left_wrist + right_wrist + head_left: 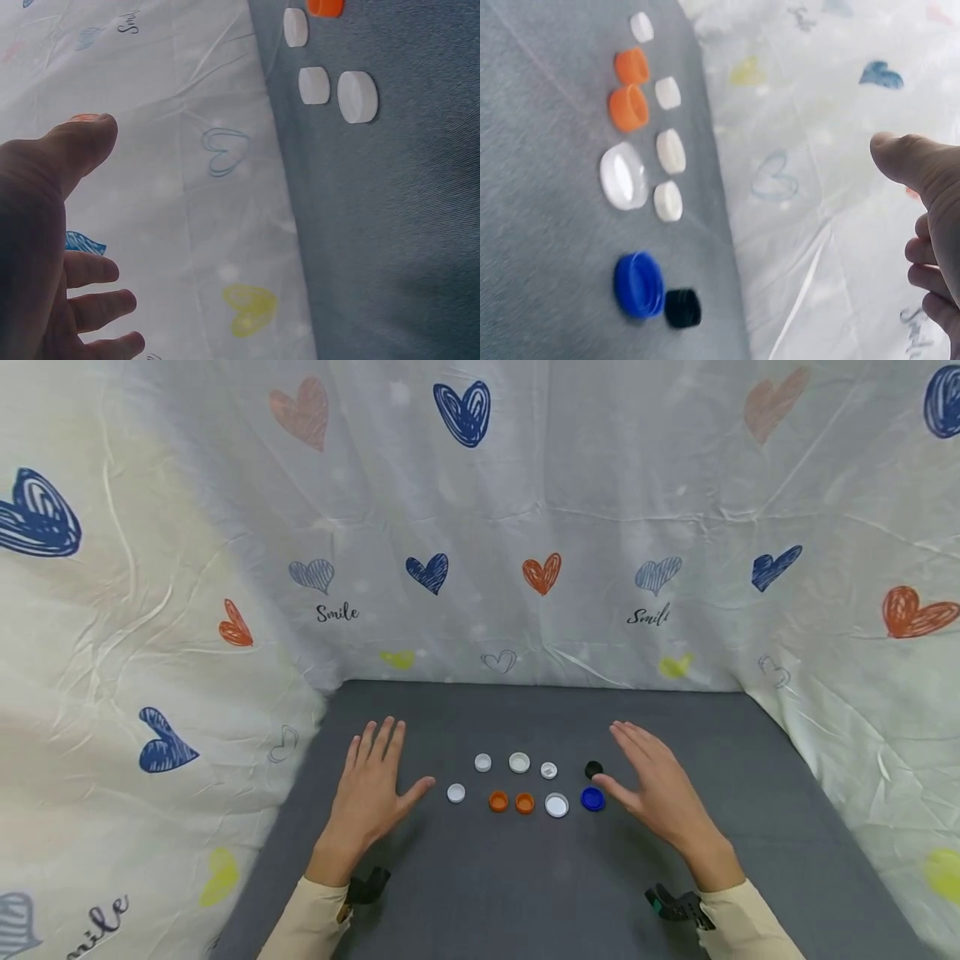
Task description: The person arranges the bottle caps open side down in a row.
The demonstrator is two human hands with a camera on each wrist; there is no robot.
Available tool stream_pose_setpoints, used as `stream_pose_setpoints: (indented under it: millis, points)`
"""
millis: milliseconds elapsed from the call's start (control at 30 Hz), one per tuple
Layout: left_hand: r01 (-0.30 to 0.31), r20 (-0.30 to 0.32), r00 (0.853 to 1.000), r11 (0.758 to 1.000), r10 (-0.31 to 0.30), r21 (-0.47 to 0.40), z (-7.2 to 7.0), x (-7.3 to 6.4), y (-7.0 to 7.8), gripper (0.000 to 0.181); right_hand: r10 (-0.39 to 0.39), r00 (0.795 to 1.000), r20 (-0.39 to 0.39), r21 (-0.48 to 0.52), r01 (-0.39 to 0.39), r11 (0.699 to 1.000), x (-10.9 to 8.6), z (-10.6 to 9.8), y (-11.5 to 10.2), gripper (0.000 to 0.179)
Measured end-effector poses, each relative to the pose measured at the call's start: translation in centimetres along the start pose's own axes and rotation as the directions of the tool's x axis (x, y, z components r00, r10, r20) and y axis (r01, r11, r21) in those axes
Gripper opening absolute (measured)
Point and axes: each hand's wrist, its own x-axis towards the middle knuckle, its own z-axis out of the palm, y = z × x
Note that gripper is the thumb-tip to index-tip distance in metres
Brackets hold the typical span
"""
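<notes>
My left hand (pixel 369 802) is held over the left side of the table with its fingers straight and thumb spread, holding nothing. A white cap (pixel 456 792) is the one nearest its thumb. On the other side, my right hand (pixel 660 789) has straight fingers and holds nothing. Its thumb overlaps the area beside a black cap (pixel 593 769) and a blue cap (pixel 592 799) in the head view. Between the hands lie two orange caps (pixel 628 107), a larger white cap (pixel 557 805), and a back row of white caps (pixel 519 762).
The caps rest on a grey table cover (pixel 495 885). A white curtain (pixel 600 468) printed with hearts stands behind the table and along both sides. Each wrist carries a dark strap (pixel 678 906) near a beige sleeve (pixel 750 922).
</notes>
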Motion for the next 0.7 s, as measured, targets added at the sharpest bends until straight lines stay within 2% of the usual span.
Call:
stream_pose_setpoints:
  millis: [333,700]
  points:
    - [-0.064,-0.031,0.997,0.998,0.064,-0.008,-1.2,0.7,0.5,0.101,-0.099,0.995,0.029,-0.001,0.099,0.995,2.8,0.5,-2.2,0.087]
    - [-0.059,-0.015,0.998,0.994,0.058,-0.087,-1.2,1.2,1.3,0.095,-0.161,0.983,0.09,0.029,0.159,0.987,5.0,2.4,-4.5,0.081]
